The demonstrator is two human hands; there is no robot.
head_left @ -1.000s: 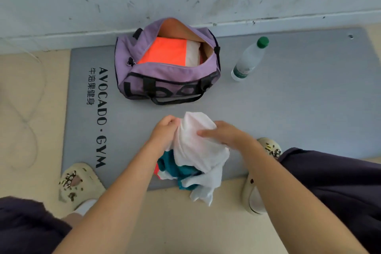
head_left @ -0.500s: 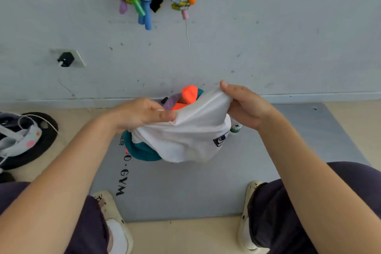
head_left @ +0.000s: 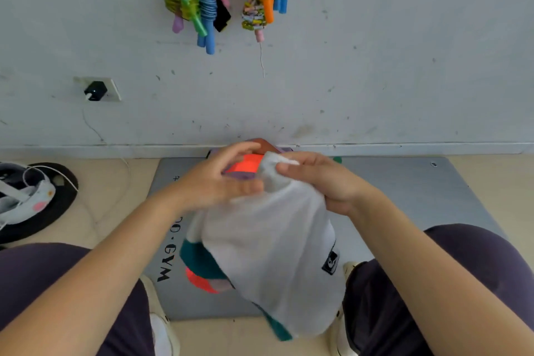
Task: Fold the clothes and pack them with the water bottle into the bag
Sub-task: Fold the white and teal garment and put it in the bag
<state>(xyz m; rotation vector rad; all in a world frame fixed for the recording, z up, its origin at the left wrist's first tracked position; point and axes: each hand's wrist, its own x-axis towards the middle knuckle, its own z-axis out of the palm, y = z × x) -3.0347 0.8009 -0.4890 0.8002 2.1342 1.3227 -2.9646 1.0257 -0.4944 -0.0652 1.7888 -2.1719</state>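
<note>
Head view: the right hand [head_left: 323, 182] has its grip clamped on the top edge of a white garment [head_left: 271, 254] with teal and orange parts, which hangs lifted above the grey gym mat [head_left: 404, 196]. The left hand [head_left: 219, 182] is blurred, fingers spread apart, just beside the cloth's upper edge; whether it touches is unclear. Behind the hands, the purple bag [head_left: 245, 175] shows an orange item inside. Skipping ropes [head_left: 202, 0] hang on the wall.
</note>
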